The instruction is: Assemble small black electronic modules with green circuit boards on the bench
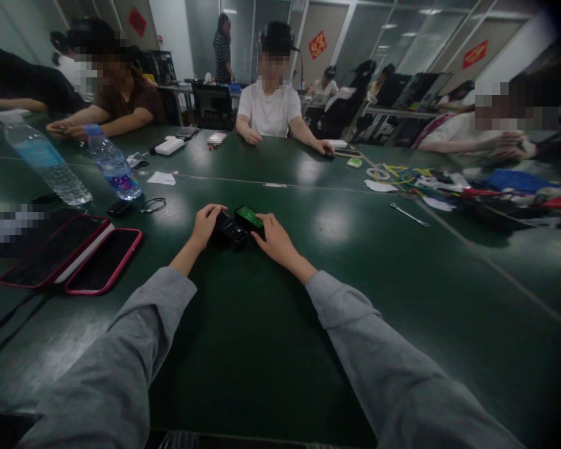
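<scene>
Two small black pieces lie close together on the dark green table, in the middle of the head view. My left hand [206, 223] grips the left one, a black casing [232, 231] with small light marks on its face. Fingers of my right hand [273, 238] are closed on the right one, a black housing with a green circuit board [249, 216] facing up. The two pieces nearly meet between my hands; whether they touch is too small to tell.
Two water bottles [115, 163], a red-edged phone [105, 262] and a larger folding case [51, 249] stand or lie at left. A wrench [409, 214] and tangled cables [402, 178] are at right. Several people sit around the table [280, 349].
</scene>
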`<state>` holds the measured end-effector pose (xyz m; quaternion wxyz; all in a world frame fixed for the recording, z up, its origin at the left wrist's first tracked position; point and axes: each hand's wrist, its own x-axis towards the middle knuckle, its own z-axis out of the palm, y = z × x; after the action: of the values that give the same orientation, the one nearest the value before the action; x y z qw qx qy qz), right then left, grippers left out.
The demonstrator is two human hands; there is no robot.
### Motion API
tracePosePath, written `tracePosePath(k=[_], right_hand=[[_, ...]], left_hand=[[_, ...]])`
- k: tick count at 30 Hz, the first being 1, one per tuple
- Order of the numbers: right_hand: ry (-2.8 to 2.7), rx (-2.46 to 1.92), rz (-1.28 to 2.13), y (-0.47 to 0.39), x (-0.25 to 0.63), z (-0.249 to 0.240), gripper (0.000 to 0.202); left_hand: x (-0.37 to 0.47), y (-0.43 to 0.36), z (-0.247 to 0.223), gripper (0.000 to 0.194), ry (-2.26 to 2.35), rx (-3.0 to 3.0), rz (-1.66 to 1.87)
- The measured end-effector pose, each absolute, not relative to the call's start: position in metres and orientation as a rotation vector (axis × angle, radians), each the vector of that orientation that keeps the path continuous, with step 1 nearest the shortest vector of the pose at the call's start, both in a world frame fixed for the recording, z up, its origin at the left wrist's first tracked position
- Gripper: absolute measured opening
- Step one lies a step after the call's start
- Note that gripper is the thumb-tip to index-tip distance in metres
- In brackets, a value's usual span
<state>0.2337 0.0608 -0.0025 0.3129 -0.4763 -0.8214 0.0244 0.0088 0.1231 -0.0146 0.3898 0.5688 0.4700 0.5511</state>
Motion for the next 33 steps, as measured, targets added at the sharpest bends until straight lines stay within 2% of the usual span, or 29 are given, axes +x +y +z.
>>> tracePosePath(k=[11,33], right_hand=[[-2.139,-1.230,0.124,0.0618,0.2360,-0.0032,0.045],[-2.231,-1.094,0.296,0.0534,0.2324,0.0053,0.044]], left_hand=[[0.0099,0.1166,-0.0077,0.034,1.176,1.467,1.258],[0.0102,0.1158,-0.0057,0.034,1.089,1.398,1.238]])
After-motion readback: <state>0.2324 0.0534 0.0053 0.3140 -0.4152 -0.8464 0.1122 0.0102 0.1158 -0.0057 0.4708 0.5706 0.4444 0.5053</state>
